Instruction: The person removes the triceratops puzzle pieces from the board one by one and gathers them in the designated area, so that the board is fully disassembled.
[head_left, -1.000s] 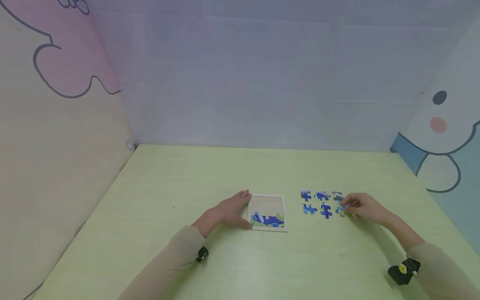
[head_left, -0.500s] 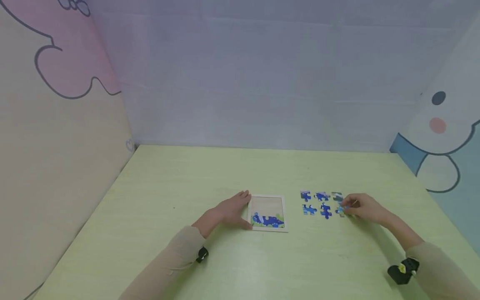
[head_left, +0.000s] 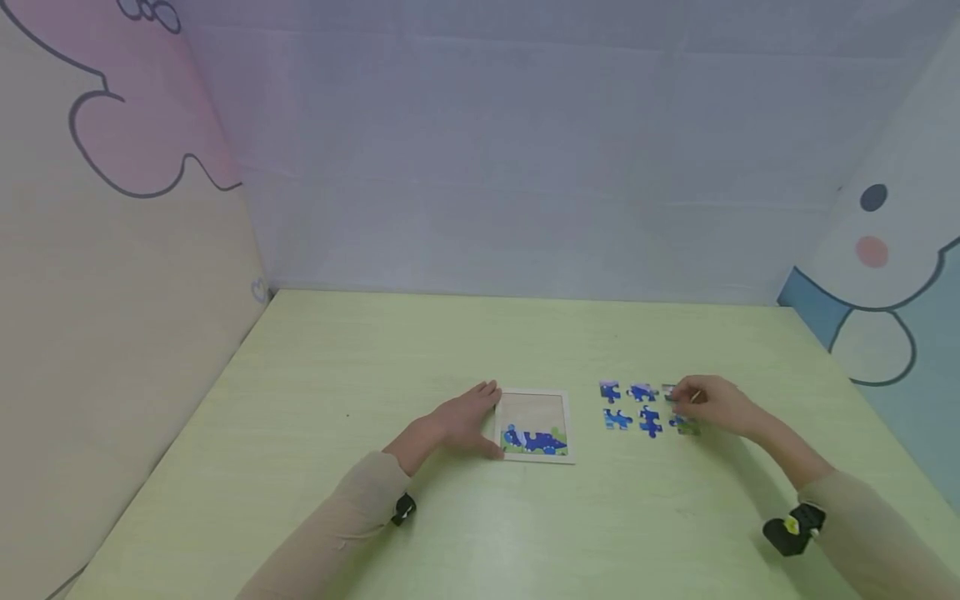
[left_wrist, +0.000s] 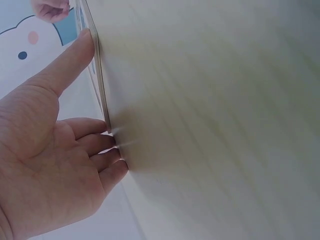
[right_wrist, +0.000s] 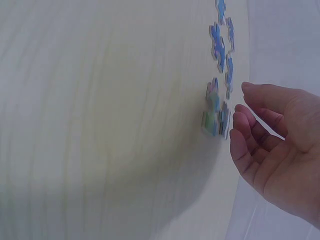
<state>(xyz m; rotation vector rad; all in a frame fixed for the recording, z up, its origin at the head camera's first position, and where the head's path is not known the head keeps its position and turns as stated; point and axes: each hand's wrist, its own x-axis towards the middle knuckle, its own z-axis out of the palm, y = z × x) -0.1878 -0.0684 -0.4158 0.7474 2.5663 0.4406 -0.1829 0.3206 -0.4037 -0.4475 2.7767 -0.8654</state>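
Hovering beside puzzle pieces [head_left: 650,423]: right hand [head_left: 716,406] | touching frame [head_left: 540,459]: left hand [head_left: 463,419] | each grip parted | dinosaur [head_left: 538,442]: head view only

A lane of table [head_left: 587,421] runs between the frame [head_left: 540,459] and the puzzle pieces [head_left: 649,422], offering a hand passage. The left hand [head_left: 461,419] blocks the frame's left side, the right hand [head_left: 717,406] crowds the rightmost pieces, and a wall [head_left: 480,167] closes off the far edge.

Pale table [head_left: 450,342], lavender back wall [head_left: 525,167]
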